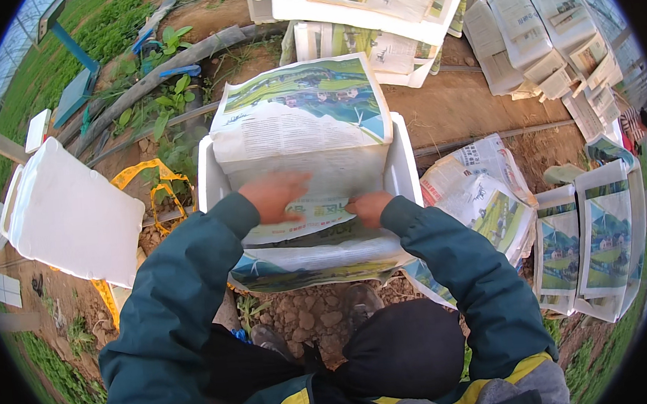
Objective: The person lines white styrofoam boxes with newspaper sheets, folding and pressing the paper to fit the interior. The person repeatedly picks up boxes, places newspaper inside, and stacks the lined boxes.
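A white foam box stands in front of me, lined with printed newspaper sheets. One newspaper sheet hangs over the far wall and runs down inside. Another newspaper sheet drapes over the near rim. My left hand, blurred, is spread over the paper inside the box, thumb apart from the fingers. At the right of the inner sheet, my right hand pinches its edge between curled fingers. Paper hides the bottom of the box.
Newspaper-lined foam boxes stand at the back, far right and right. Loose newspapers lie beside my right arm. To the left are a white foam lid, yellow strapping, a grey hose and a blue platform scale.
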Demonstrator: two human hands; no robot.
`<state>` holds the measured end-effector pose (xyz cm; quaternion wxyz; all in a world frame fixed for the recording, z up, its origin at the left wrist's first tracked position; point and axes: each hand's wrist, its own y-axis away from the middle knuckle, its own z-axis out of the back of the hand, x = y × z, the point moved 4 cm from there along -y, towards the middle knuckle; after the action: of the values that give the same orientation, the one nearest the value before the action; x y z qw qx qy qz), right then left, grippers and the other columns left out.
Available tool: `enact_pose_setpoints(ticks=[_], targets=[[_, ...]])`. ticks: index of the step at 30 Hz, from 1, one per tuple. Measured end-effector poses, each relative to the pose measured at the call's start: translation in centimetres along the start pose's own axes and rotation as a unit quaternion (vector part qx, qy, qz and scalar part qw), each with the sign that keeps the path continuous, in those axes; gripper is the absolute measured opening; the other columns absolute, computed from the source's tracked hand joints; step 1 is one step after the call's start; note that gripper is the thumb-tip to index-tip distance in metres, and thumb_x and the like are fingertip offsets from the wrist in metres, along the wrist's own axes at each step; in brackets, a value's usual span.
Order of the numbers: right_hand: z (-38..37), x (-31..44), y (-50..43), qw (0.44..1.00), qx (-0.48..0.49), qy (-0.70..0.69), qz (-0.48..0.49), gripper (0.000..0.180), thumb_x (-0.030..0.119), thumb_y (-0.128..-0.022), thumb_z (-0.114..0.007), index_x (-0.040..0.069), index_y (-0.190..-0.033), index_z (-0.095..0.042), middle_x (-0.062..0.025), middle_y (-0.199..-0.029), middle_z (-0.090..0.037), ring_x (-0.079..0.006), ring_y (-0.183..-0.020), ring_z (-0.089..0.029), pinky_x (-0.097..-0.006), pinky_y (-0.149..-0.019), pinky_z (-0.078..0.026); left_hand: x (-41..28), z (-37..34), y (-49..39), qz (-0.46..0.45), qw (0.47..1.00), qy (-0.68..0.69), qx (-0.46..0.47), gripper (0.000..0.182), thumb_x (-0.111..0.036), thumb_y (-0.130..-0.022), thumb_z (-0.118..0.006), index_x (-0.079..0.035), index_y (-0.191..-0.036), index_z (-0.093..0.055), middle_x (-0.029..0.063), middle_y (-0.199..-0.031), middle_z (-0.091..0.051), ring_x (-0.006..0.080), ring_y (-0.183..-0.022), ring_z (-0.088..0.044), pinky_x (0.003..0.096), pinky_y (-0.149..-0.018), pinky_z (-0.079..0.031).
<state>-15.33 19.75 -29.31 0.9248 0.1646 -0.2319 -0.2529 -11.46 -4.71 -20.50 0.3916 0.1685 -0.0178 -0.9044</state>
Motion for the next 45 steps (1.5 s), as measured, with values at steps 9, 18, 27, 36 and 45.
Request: enact_pose_setpoints(ticks=[9, 18, 27, 36, 45], targets=[[-1.0, -0.8, -1.2, 0.999, 0.031, 0.034, -0.008, 0.029, 0.015, -0.084, -0.061, 0.007, -0.110, -0.072, -0.0167, -0.113, -0.069, -0.0354, -0.105, -0.067, -0.0474, -0.085, -0.056, 7.8, 4.8, -7.0, 0.187, 0.966, -0.014, -0.176, 0.056, -0.051, -0.102, -0.048, -0.009, -0.140, -0.052, 0.0174, -0.141, -0.054, 0.0363, -0.126, -0.054, 0.0471, -0.103, -0.044], [-6.7, -3.9, -5.5, 0.988, 0.023, 0.021, -0.152, 0.043, 0.017, -0.091, -0.056, 0.002, -0.131, -0.060, -0.0224, -0.144, -0.052, -0.0362, -0.126, -0.058, -0.0448, -0.099, -0.052, 9.5, 5.0, -8.1, 0.207, 0.978, 0.004, -0.001, 0.048, -0.059, -0.095, -0.056, -0.017, -0.117, -0.060, 0.0175, -0.098, -0.072, 0.0412, -0.094, -0.068, 0.0533, -0.078, -0.052], [8.5, 2.1, -4.5, 0.995, -0.052, -0.057, -0.067, 0.037, 0.018, -0.093, -0.055, 0.002, -0.126, -0.061, -0.0170, -0.127, -0.065, -0.0365, -0.117, -0.061, -0.0477, -0.096, -0.049, 9.5, 3.3, -7.8, 0.211, 0.974, -0.047, -0.071, 0.048, -0.056, -0.091, -0.062, -0.019, -0.121, -0.063, 0.0169, -0.090, -0.072, 0.0392, -0.086, -0.069, 0.0522, -0.072, -0.053], [17.9, 0.5, -11.4, 0.987, -0.134, 0.047, -0.080, 0.041, 0.037, -0.076, -0.080, 0.013, -0.109, -0.072, -0.0144, -0.102, -0.074, -0.0345, -0.097, -0.070, -0.0461, -0.082, -0.055, 9.0, 3.5, -7.5, 0.231, 0.966, -0.022, -0.112, 0.045, -0.047, -0.084, -0.073, -0.024, -0.122, -0.064, 0.0131, -0.085, -0.073, 0.0364, -0.081, -0.070, 0.0496, -0.069, -0.054], [17.1, -7.4, -6.0, 0.978, -0.126, 0.080, -0.147, 0.045, 0.054, -0.075, -0.078, 0.012, -0.092, -0.076, -0.0149, -0.088, -0.073, -0.0366, -0.083, -0.069, -0.0511, -0.071, -0.051, 13.2, 4.2, -2.6, 0.331, 0.943, -0.038, -0.016, 0.050, -0.056, -0.073, -0.080, -0.019, -0.106, -0.073, 0.0113, -0.098, -0.075, 0.0333, -0.093, -0.071, 0.0490, -0.075, -0.055]])
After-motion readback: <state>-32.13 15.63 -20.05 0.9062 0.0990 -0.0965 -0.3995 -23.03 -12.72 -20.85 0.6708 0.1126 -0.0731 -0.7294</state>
